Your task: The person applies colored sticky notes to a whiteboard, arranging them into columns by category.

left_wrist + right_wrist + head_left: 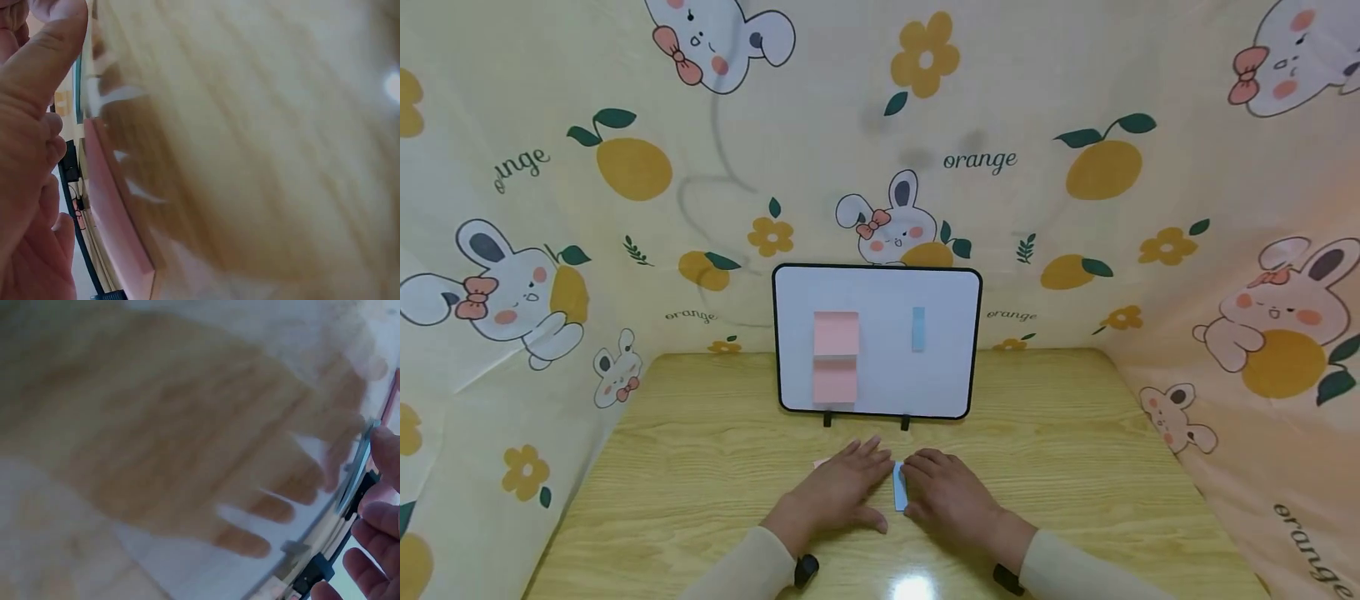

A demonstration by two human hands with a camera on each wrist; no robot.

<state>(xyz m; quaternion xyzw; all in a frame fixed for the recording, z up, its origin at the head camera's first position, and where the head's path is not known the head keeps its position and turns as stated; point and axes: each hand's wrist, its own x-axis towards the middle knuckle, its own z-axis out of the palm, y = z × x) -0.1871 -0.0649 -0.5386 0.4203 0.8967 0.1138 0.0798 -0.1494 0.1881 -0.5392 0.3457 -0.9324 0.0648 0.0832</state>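
A narrow blue sticky-note pad [900, 488] lies on the table between my two hands. My left hand [841, 487] is flat and low, its extended fingertips close to the pad's left edge and its thumb spread. A pink sticky-note pad [119, 209] lies under that hand, mostly covered from above. My right hand [951, 498] rests along the blue pad's right side, fingers loosely bent over its upper corner and thumb by the lower one. In the right wrist view the thumb [385, 453] meets the blue pad's edge.
A black-rimmed whiteboard [880, 383] stands behind the hands on small black feet [827, 419]. It bears two pink notes [836, 333], one above the other, at left and a blue strip [918, 329] at right. A patterned cloth [820, 125] hangs around the wooden table [700, 467].
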